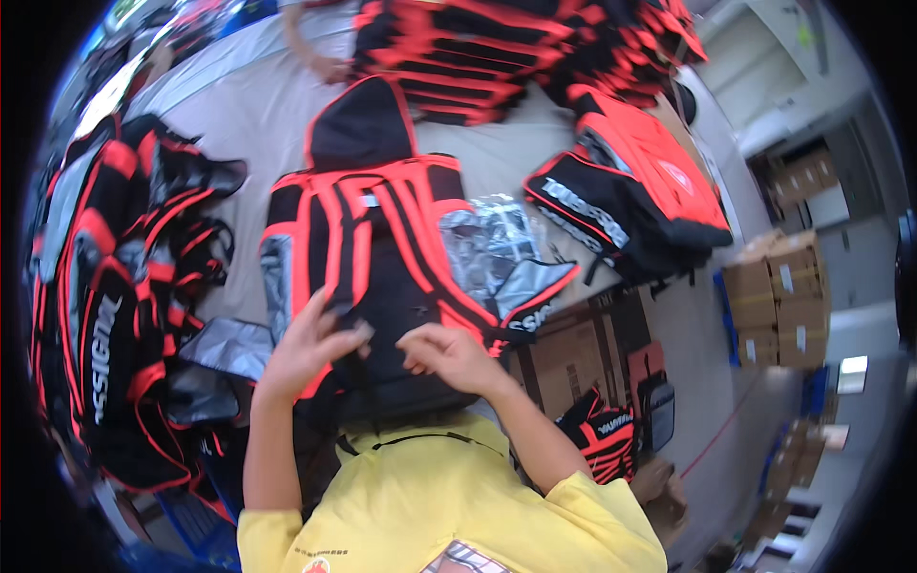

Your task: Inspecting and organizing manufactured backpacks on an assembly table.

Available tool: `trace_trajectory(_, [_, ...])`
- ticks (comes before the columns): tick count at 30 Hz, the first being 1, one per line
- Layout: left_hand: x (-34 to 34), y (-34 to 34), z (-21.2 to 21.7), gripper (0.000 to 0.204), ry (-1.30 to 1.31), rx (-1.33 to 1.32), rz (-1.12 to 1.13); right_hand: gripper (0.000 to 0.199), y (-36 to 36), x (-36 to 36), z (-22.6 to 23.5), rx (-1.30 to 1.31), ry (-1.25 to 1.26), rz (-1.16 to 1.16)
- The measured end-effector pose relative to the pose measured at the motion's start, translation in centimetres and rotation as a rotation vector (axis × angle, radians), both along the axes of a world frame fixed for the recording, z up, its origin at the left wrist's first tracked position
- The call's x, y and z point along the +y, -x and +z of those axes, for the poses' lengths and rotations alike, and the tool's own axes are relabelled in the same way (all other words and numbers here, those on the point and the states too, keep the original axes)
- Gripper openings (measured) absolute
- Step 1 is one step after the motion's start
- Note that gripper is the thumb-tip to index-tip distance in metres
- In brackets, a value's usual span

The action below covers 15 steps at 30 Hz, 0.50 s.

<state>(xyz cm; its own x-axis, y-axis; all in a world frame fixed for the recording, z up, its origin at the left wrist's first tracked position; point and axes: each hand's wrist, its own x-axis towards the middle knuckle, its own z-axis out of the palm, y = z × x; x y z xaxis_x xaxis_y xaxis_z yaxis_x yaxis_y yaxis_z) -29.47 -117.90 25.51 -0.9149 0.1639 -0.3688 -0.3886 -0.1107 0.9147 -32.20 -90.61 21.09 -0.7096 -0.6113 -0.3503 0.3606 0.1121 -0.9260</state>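
Observation:
A black and bright red-orange backpack point(387, 258) lies on the table in front of me, straps up and its top flap point(360, 124) folded out away from me. Over its lower left part hovers my left hand point(310, 346), thumb and fingers apart and slightly blurred. My right hand point(447, 356) is above the lower right part, fingers curled in toward the thumb; whatever it may pinch is too small to make out. Silvery grey lining shows at the backpack's side, beside a clear plastic bag point(509, 229).
A heap of similar bags point(115, 315) stands at the left. Another backpack point(640, 181) lies at the right, and a pile point(468, 57) sits at the far side beside another person's hand point(330, 69). Cardboard boxes point(778, 301) are stacked on the floor at the right.

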Motion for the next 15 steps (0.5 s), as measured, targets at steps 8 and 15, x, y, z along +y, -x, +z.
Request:
trace_trajectory(8, [4.6, -9.1, -4.7, 0.052, 1.000, 0.122, 0.162, 0.031, 11.5, 23.4, -12.0, 0.665, -0.781, -0.990])
trace_trajectory(15, [7.8, -13.9, -7.8, 0.036, 1.237, 0.370, 0.349, 0.078, 7.6, 20.4, -17.3, 0.600, -1.043, -1.017])
